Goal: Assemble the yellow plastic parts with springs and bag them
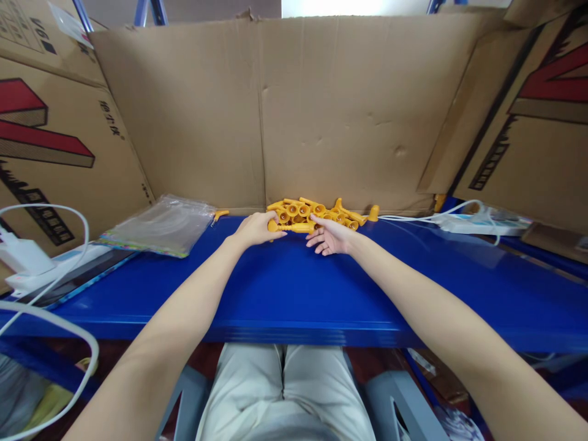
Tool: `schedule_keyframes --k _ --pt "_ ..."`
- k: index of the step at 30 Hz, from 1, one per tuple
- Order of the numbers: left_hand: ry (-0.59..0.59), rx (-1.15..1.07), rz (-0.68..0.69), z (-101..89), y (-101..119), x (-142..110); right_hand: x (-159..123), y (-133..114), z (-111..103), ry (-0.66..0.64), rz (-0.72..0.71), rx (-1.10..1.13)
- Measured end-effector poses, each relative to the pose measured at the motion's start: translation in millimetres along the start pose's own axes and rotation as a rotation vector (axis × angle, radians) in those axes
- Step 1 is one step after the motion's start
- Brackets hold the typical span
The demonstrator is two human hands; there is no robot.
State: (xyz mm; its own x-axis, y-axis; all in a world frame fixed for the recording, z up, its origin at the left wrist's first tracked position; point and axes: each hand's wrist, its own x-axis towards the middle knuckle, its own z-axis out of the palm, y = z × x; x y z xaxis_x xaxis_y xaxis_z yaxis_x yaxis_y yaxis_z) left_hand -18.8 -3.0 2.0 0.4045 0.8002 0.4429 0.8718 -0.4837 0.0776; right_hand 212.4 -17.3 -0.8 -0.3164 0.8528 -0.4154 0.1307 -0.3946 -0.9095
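Left hand: this one (257, 228) is pinched pretty narrow, thumb and fingers around the left end of a long yellow piece (294, 227).
Right hand: way looser tbh. It (336, 236) is half open, fingers a bit spread and curled, thumb up by the right end of that same piece. Can't tell if the thumb is actually touching it.
Long yellow piece: lies sideways between the two hands, right in front of the pile.
Yellow pile: a bunch of similar parts (304, 210) heaped at the back of the blue tabletop (275, 288), several with their round hollow ends facing the camera.
Strays: one small yellow part (221, 214) off to the left, near some clear plastic bags (154, 225).
Backdrop: a big cardboard panel (349, 110) stands right behind the pile.
Power stuff: white power strip (482, 224) on the right, white charger (27, 252) and cables over on the left.
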Motion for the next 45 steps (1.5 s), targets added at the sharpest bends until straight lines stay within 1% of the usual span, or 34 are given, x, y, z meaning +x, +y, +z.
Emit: schedule_keyframes --k 6,13,18,21,24,28,31,33,36,39,41,43,45 --pt "0.006 -0.023 -0.002 0.8 -0.4 -0.1 0.8 1.9 4.5 -0.010 -0.107 0.119" --pt "0.006 -0.063 0.000 1.5 -0.7 -0.4 0.5 -0.5 1.6 0.050 -0.177 0.167" --pt "-0.016 -0.095 0.011 2.9 -1.3 0.3 -3.1 -2.9 4.0 0.123 -0.228 0.207" --pt "0.002 -0.113 0.017 3.7 -1.3 -0.4 -5.8 -6.0 5.1 0.147 -0.286 0.220" --pt "0.036 -0.166 0.036 4.5 -2.1 -1.5 -9.3 -11.1 1.6 0.175 -0.371 0.279" --pt "0.040 -0.185 0.032 7.3 -5.3 -1.2 -15.7 -18.8 -9.9 0.283 -0.501 0.423" --pt "-0.022 -0.164 0.022 9.9 -7.0 0.5 -15.6 -22.7 -21.6 0.432 -0.618 0.455" --pt "-0.065 -0.151 0.016 11.1 -7.0 1.7 -10.4 -23.1 -29.8 0.562 -0.698 0.391" --pt "-0.078 -0.151 0.014 11.9 -6.4 2.5 3.4 -19.0 -40.4 0.756 -0.787 0.245" --pt "-0.080 -0.156 0.013 11.7 -5.6 2.4 15.7 -9.7 -47.8 0.915 -0.868 0.016" --pt "-0.090 -0.152 0.011 11.1 -4.7 2.1 19.5 -2.8 -51.2 0.971 -0.922 -0.212" --pt "-0.097 -0.147 0.012 10.4 -3.6 1.8 20.3 3.0 -53.6 0.979 -0.960 -0.444" --pt "-0.103 -0.145 0.008 10.0 -2.6 1.6 20.7 7.1 -54.9 0.982 -0.972 -0.629"
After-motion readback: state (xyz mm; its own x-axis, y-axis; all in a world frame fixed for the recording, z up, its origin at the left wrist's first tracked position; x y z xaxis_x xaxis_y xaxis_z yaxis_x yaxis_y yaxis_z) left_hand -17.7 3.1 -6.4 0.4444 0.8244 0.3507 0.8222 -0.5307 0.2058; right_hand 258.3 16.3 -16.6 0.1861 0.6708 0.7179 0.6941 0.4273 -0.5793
